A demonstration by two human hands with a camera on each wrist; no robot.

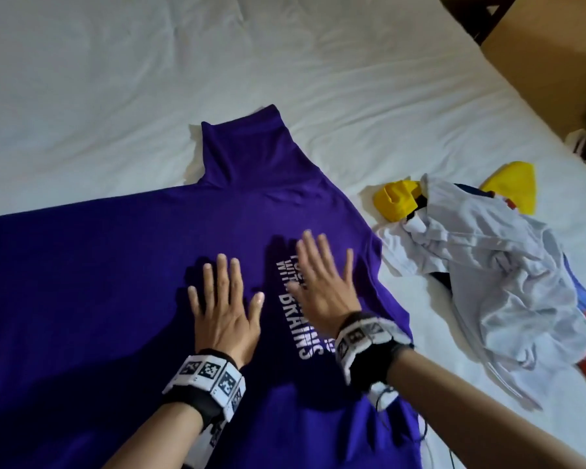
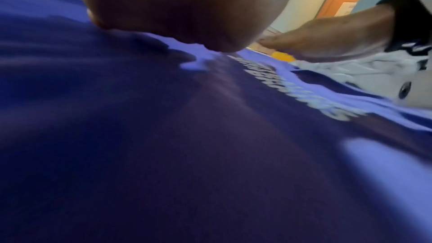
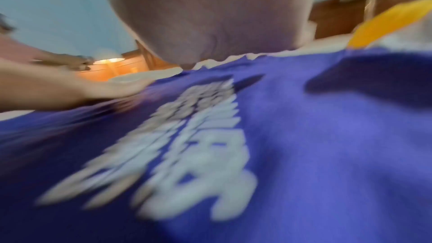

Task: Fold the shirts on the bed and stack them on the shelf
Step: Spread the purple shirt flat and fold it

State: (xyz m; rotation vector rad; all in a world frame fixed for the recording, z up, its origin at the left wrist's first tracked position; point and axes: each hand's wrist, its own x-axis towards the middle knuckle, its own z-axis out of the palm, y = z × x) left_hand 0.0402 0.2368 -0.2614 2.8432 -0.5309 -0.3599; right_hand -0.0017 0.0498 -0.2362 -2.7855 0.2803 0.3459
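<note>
Purple shirt (image 1: 115, 265): one item, spread flat on the bed (image 1: 115, 79), printed side up, white lettering (image 1: 295, 319) running along its length near the edge that faces the pile of clothes; it is the landmark for the entries below. Judged light, soft and limp, with no stiffness of its own; it should crease wherever it is pushed and slide a little on the sheet, so it is best taken by pinching at a hem, a shoulder seam or a sleeve edge, two corners at once, rather than from the middle of the cloth. Left hand (image 1: 222, 306): palm down on the body of the shirt, just beside the lettering, fingers straight and spread, holding nothing; the wrist views show the heel of the palm bearing on the fabric. Right hand (image 1: 322, 286): flat over the lettering, fingers straight and fanned, angled toward the collar side, holding nothing; its outline is blurred, so whether the whole palm touches cannot be told. Both wrists carry black bands with marker tags. Sleeve (image 1: 244, 147): sticks out from the far edge of the shirt, lying flat on the bed. Pile of clothes (image 1: 487, 265): beside the shirt on the right-hand side, not touching it as far as can be seen; crumpled pale grey garment uppermost, yellow cloth (image 1: 511, 187) showing at its far end, red and blue cloth at its outer edge; all unfolded. Shelf: not in view.
</note>
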